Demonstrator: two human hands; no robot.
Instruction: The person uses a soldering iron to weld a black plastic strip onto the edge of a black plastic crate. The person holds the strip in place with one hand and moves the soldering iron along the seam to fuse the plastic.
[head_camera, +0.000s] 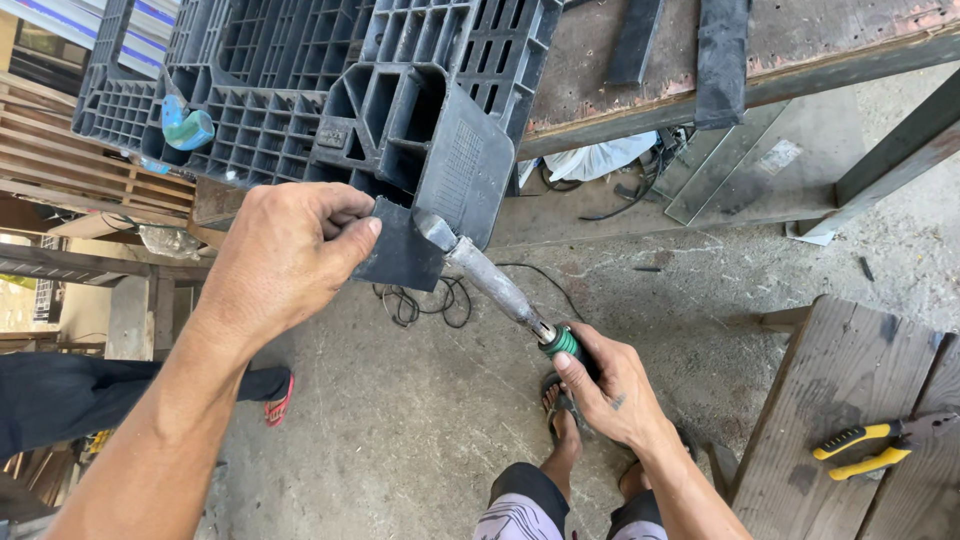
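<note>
Left hand (285, 255) pinches a loose black plastic flap (400, 250) at the near corner of the black plastic pallet (330, 90), fingers closed tight on its edge. Right hand (605, 385) is wrapped shut around the green-collared grip of a heat tool (495, 285), metal nozzle touching the corner foot where flap meets pallet. Flap looks not yet joined, seam apparently in progress; rest of the joint hidden. Yellow-handled pliers (870, 448) lie untouched on the wooden bench (840, 400), near right.

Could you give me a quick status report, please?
Left hand pinching pallet flap. Right hand gripping tool, tip at pallet. Nothing between them.
</note>
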